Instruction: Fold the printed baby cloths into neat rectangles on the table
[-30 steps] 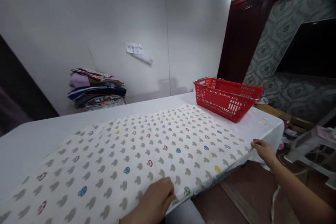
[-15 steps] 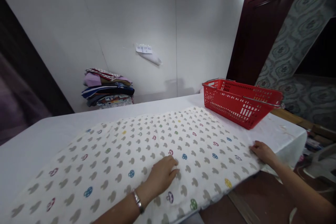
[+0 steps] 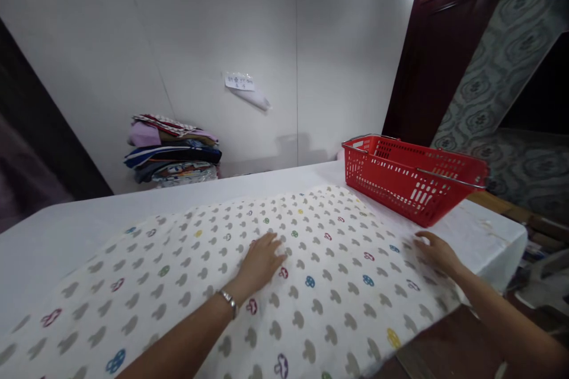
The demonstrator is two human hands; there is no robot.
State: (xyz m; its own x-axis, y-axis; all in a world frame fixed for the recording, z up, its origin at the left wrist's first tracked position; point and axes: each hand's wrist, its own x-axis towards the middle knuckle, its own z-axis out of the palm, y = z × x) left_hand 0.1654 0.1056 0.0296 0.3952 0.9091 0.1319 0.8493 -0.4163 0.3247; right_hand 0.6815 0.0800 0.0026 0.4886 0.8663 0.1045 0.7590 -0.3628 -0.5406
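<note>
Head view: cloth (image 3: 320, 263) lies beneath left hand (image 3: 262, 262).

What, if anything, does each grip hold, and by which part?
The left grip, open over the wide white mushroom-print cloth, holds nothing; whether the right grip pinches the cloth's edge cannot be told.

Both hands (image 3: 261, 262) and forearms (image 3: 186, 337) are bare — save a narrow, shiny silver-coloured bracelet (image 3: 228, 302) on the left wrist (image 3: 240, 290).

You can't read the sign (image 3: 239, 81) up-left of the red basket (image 3: 382, 175); the cloth (image 3: 306, 317) down-left of that basket runs out of view.
</note>
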